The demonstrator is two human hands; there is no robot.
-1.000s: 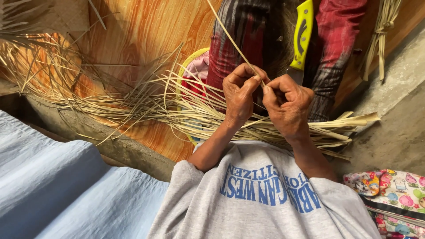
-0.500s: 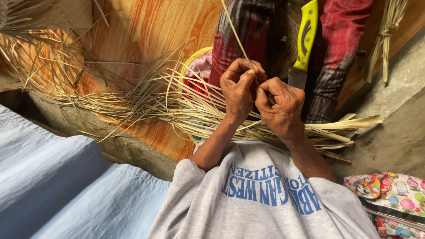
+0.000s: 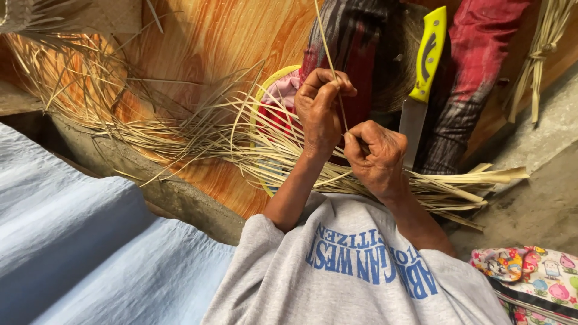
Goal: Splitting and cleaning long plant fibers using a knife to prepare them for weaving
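Observation:
My left hand (image 3: 321,111) is raised and pinches a thin pale palm strip (image 3: 328,54) that runs up out of the top of the view. Just below and to the right, my right hand (image 3: 376,155) grips the same strip lower down. Under both hands a thick bundle of dried palm strips (image 3: 241,141) lies across my lap, over my grey printed shirt (image 3: 361,271). A knife (image 3: 421,84) with a yellow-green handle stands blade down right beside my right hand, against a red and dark checked cloth (image 3: 475,72). I cannot tell what holds it.
A yellow-rimmed basin (image 3: 260,102) with pink cloth sits behind the bundle on an orange wood-patterned floor (image 3: 211,42). Loose strips spread at the left (image 3: 66,90). A pale blue cloth (image 3: 72,241) covers the lower left. A flowered bag (image 3: 536,274) lies at lower right; tied strips (image 3: 539,54) hang at upper right.
My hands, close together a second ago, have drawn apart along the strip: the left hand went up, the right stayed lower. The knife and bundle stayed put.

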